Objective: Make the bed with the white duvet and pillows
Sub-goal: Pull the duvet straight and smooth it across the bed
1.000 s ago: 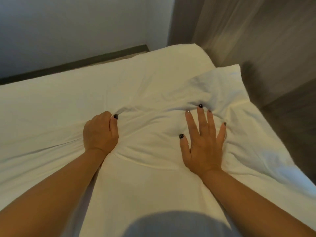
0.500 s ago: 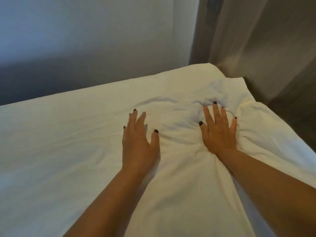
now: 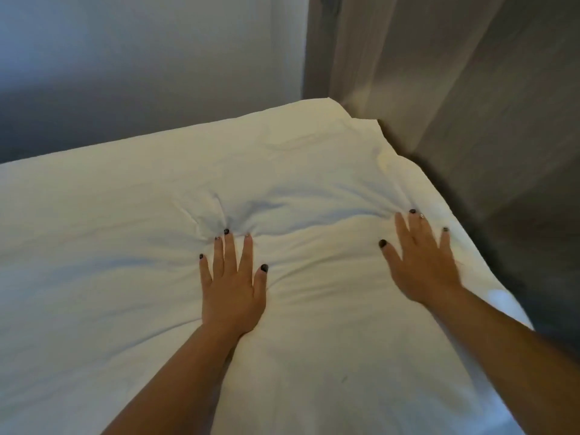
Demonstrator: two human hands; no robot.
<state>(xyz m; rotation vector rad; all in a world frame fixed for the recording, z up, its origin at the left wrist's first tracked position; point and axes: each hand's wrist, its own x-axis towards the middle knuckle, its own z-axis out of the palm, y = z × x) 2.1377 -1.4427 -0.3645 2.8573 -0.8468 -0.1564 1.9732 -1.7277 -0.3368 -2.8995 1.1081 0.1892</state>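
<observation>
The white duvet (image 3: 125,246) covers the bed across most of the view, with soft creases bunched ahead of my fingers. My left hand (image 3: 230,284) lies flat on the duvet near the middle, fingers straight and spread, pressing the cloth down. My right hand (image 3: 420,262) presses flat on the duvet close to the bed's right edge, fingers spread. The duvet's far right corner (image 3: 361,127) reaches the corner of the room. No pillow can be made out apart from the duvet.
A pale wall (image 3: 141,73) runs behind the bed's far edge. A grey curtain (image 3: 439,89) hangs close along the bed's right side, with dark floor (image 3: 549,277) below it.
My left hand let go of a pinch of cloth, opened flat and slid forward. My right hand slid right toward the bed's edge. The bunched fold near the corner has flattened.
</observation>
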